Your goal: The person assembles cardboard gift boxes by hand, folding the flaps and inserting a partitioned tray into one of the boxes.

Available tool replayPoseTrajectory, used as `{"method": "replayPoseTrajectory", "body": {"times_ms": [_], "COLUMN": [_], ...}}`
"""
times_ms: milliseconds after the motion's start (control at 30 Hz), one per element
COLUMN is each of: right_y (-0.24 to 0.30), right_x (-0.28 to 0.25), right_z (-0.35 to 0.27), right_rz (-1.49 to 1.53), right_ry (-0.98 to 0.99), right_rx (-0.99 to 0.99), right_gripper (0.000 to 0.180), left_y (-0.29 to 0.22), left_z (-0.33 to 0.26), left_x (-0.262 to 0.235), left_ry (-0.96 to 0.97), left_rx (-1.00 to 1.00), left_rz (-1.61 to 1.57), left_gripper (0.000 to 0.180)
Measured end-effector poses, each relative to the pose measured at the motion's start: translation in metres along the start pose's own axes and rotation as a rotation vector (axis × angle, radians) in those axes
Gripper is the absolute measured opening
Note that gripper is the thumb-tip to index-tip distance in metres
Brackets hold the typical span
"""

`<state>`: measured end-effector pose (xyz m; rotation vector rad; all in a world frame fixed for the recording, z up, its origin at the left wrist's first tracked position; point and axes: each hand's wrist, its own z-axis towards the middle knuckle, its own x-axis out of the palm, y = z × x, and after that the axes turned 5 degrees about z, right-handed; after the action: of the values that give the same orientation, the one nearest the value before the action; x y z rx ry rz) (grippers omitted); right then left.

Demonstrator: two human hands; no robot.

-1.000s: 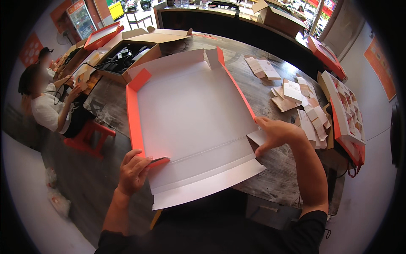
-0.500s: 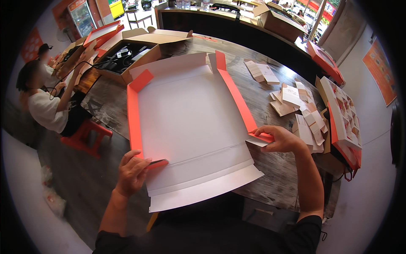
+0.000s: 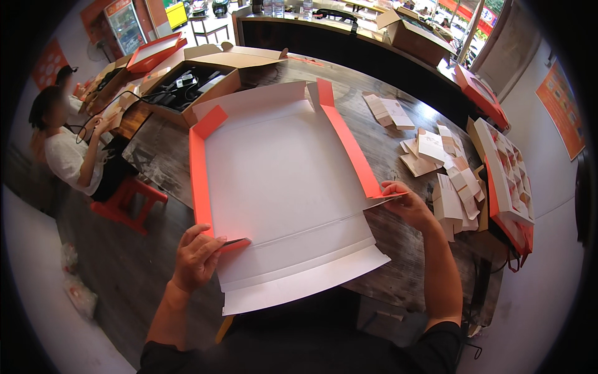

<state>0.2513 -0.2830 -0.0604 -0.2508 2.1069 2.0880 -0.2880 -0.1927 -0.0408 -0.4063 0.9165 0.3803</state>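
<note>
— Hands on what?
— Left hand [image 3: 198,258] pinching near orange flap [image 3: 199,181] of flat white carton sheet [image 3: 280,187]; right hand [image 3: 408,204] gripping opposite orange flap [image 3: 350,146] at its end, likely to fold sides up together.
— Sheet where?
— Spread between both hands on wooden table [image 3: 380,140].
— Containers?
— Beyond left hand, open brown box [image 3: 193,81] holding dark items; right of right hand, loose card pieces [image 3: 448,168].

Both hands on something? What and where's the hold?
Yes: the flat white-and-orange cardboard box blank. Left hand pinches its near-left orange corner tab; right hand grips the near-right end of the orange side flap.
</note>
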Motion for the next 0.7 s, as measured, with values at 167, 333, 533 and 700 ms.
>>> {"method": "replayPoseTrajectory", "body": {"times_ms": [167, 333, 533, 700], "right_y": [0.02, 0.059, 0.079, 0.096], "right_x": [0.025, 0.053, 0.069, 0.05], "right_z": [0.007, 0.015, 0.017, 0.021], "right_rz": [-0.117, -0.673, -0.94, -0.892], "right_ry": [-0.036, -0.007, 0.128, 0.331], "right_rx": [-0.132, -0.345, -0.249, -0.241], "right_gripper": [0.022, 0.025, 0.033, 0.071], "left_y": [0.0, 0.0, 0.001, 0.001], "left_z": [0.001, 0.001, 0.0, 0.001], "left_x": [0.002, 0.0, 0.0, -0.001], "left_ry": [0.0, 0.006, 0.01, 0.014], "left_rx": [-0.01, -0.013, -0.026, -0.029], "left_rz": [-0.017, -0.018, -0.022, -0.031], "left_gripper": [0.03, 0.03, 0.032, 0.032]}}
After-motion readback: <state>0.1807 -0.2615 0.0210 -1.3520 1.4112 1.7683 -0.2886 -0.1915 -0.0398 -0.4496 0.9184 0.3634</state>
